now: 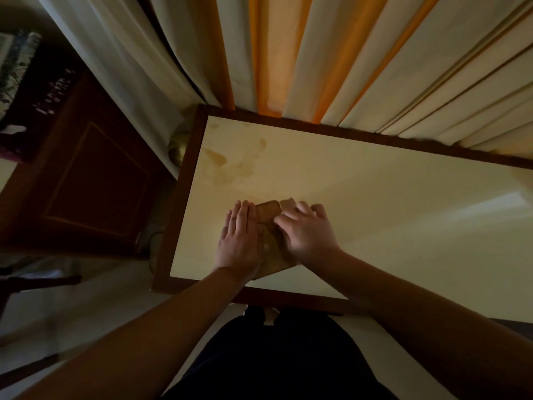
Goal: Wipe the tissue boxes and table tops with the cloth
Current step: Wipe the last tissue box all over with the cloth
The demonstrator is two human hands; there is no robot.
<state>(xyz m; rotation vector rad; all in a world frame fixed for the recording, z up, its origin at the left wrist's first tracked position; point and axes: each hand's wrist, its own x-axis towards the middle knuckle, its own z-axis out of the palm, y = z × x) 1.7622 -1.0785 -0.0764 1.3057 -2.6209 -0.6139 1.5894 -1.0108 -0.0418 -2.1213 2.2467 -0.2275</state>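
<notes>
**Two hands on one cloth, stains left beyond it**

Two risks stood out, judging from how things lay. At the far left of the desk point(389, 197), brownish stains point(227, 166) sat beyond the hands, apart from the cloth point(269, 226); strokes kept only to the near middle would likely have missed them. The folded cloth also lay close to the desk's near edge, so a pull toward the body could have dragged it off onto the floor. With each hand bearing on a different part of it, uneven pressure might have bunched or unfolded it.

Left hand point(240, 241): it lay flat, palm down, on the left side of the cloth, its fingers point(240, 216) straight and pressed together, pointing away toward the curtains point(317, 59).

Cloth: brown, folded, flat on the pale desk top between and under both hands.

Right hand point(308, 235): it rested on the cloth's right side, knuckles raised, fingers bent and slightly blurred. Whether they pinched the cloth or merely pressed on it could not be told.

No tissue box showed anywhere in view.
</notes>
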